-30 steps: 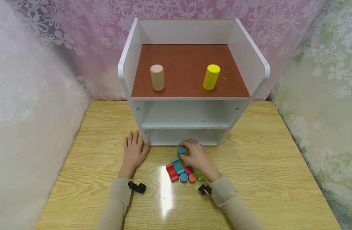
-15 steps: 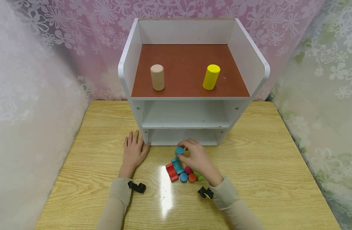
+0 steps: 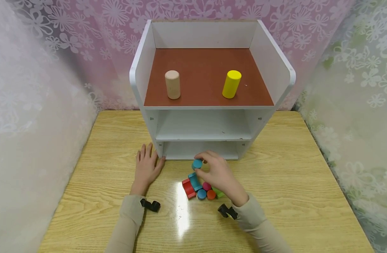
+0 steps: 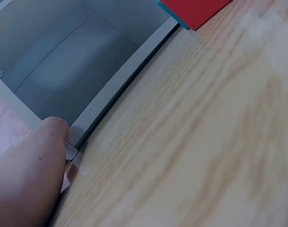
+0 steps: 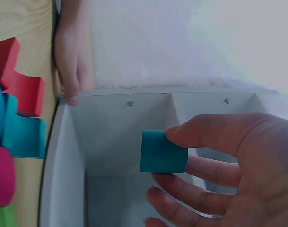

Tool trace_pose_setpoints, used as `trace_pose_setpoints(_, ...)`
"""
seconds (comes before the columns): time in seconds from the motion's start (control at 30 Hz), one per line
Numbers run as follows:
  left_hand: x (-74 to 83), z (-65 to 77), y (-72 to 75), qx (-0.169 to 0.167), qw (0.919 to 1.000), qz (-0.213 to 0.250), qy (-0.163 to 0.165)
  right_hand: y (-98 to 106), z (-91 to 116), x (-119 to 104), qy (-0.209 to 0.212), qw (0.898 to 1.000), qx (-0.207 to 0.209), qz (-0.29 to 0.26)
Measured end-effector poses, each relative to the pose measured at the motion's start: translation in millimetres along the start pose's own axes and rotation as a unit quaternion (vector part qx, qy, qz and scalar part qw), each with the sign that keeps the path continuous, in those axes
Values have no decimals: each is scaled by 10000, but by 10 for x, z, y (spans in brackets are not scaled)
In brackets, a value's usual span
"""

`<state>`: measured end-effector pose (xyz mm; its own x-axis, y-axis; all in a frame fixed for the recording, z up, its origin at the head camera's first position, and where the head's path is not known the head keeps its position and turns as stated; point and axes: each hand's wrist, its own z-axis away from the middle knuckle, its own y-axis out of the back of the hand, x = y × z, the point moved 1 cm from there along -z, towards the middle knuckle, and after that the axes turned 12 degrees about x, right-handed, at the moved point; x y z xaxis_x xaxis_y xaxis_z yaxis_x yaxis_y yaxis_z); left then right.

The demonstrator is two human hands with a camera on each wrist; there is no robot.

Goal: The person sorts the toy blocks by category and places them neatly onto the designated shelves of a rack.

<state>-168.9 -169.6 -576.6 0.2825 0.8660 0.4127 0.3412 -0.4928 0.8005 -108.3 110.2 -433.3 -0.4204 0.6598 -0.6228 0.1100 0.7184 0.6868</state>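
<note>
My right hand [image 3: 217, 170] pinches a short blue-teal cylinder block [image 5: 160, 152] between thumb and fingers, in front of the lowest compartment of the white shelf unit [image 3: 204, 140]. Spread flat on the table, my left hand [image 3: 146, 170] has its thumb [image 4: 54, 126] against the shelf's lower left front corner. Below the right hand lie a red arch-shaped block [image 3: 188, 189], a teal arch-shaped block [image 3: 194, 181], a blue cylinder [image 3: 201, 194], an orange-red cylinder [image 3: 211, 194] and a magenta cylinder [image 3: 206, 186]. A green block [image 3: 218, 192] is partly hidden by the right wrist.
On the shelf's brown top stand a plain wooden cylinder [image 3: 173, 85] at left and a yellow cylinder [image 3: 231, 84] at right. Side walls and a back panel enclose that top. Flowered curtains [image 3: 117, 70] surround the wooden table [image 3: 291, 182].
My right hand has shifted slightly left and back with the blue-teal cylinder, which shows a little more of its top. My left hand stays in place.
</note>
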Motion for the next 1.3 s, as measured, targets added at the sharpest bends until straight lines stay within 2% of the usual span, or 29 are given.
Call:
trace_pose_setpoints(0.43,-11,5,-9,-52,10000,-29,38,204,-150,-186,401,9992,0,-91)
trace_pose_setpoints(0.77,-18,7,-14,1,10000,-24,23,265,-253,-267,830,9962,270,-39)
trace_pose_setpoints(1.03,-10,5,-11,72,10000,36,8,296,-415,-364,1107,9928,459,-65)
trace_pose_setpoints(1.3,-22,1,-19,100,9999,9,-40,307,-614,-414,1162,9919,508,-108)
